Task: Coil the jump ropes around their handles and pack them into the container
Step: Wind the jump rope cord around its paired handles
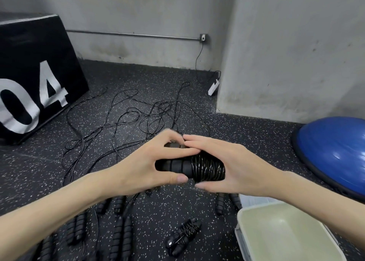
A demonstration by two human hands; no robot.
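One bundle in hand: handles (173,166) gripped by left hand (150,167), frame centre; cord coil (207,168) wrapped round them.
Right hand: right hand (229,167) curled over the coil, fingers pressed on the wraps.
Stage: winding judged nearly finished; loose end not visible.
Done: one wound rope (183,236) laid on floor, lower centre.
Left: several uncoiled ropes, handles (122,235) lined along lower left, cords (138,118) tangled mid-frame.
Container: pale bin (245,217) lower right, nothing seen inside.
Packing: not yet started, by the look of it.
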